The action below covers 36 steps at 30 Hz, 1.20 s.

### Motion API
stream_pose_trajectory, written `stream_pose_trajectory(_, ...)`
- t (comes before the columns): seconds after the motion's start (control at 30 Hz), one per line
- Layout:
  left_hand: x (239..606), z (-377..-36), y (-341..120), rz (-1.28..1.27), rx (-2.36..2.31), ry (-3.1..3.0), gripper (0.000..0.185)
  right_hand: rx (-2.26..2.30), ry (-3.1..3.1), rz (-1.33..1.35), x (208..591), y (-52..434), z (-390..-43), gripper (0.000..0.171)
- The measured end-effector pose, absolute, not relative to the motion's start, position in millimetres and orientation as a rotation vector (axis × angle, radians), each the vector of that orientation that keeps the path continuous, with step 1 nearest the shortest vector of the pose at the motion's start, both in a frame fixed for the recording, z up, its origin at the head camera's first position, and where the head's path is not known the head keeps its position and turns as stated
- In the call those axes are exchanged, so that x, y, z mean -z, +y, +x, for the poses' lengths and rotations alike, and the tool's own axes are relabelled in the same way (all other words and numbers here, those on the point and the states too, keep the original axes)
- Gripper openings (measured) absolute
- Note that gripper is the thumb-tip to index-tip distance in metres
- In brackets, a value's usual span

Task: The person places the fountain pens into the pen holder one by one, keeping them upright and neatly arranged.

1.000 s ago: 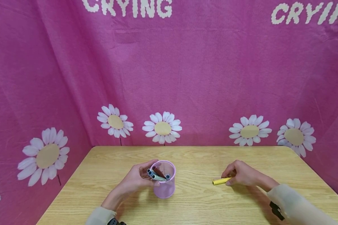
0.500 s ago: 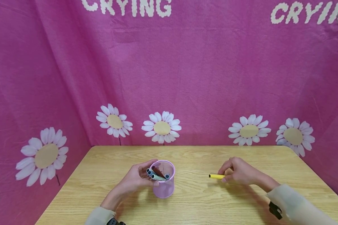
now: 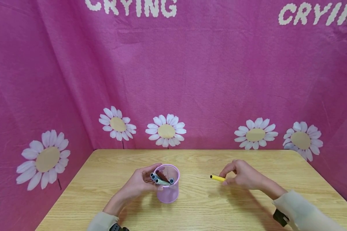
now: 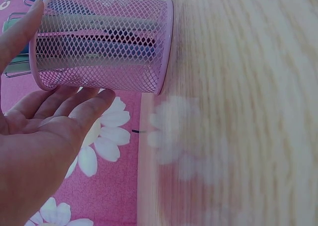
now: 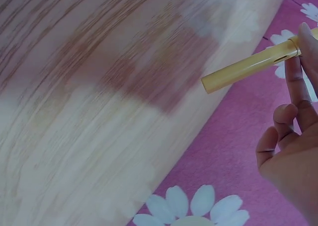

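Observation:
A pink mesh pen cup (image 3: 168,194) stands upright on the table, left of centre. My left hand (image 3: 136,184) grips it from the left side, thumb near the rim and fingers along the far side; the left wrist view shows the thumb over the rim. Several pens (image 3: 162,182) lean inside the cup with their ends above the rim, among them green and blue ones and a dark red piece. To the right, my right hand (image 3: 244,175) pinches a yellow pen (image 5: 251,67) between thumb and index finger, held above the table and tilted.
The wooden table (image 3: 199,208) reaches back to a magenta cloth (image 3: 208,80) with daisies and white lettering, which also hangs at both sides. A dark watch (image 3: 281,217) sits on the right wrist, another dark band (image 3: 117,227) on the left.
The right hand has lifted the yellow pen off the table and shifted it slightly left, its free end now pointing up and left. The left hand and cup have stayed in place.

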<state>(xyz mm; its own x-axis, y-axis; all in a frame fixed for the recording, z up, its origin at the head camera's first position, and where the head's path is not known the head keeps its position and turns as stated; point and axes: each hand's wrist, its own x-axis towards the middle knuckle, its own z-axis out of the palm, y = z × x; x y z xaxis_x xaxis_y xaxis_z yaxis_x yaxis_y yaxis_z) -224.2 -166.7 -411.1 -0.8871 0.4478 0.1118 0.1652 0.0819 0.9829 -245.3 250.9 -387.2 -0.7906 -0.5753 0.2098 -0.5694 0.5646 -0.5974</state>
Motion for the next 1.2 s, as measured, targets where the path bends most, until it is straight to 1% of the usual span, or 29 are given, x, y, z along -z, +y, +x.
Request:
stream_pose_trajectory(0.57,409,-223,-166,0.621,-1.877,2.15,0.085,1.252,2.8,-1.012,377,221,-230,0.017)
stream_pose_trajectory(0.83,410,-223,-167,0.618,-1.886,2.135,0.085,1.358,2.791,-0.935,377,208,-225,0.02)
stream_pose_trajectory(1.2,408,-223,-166,0.611,-1.876,2.163,0.085,1.428,2.764,-0.885,367,185,-218,0.019)
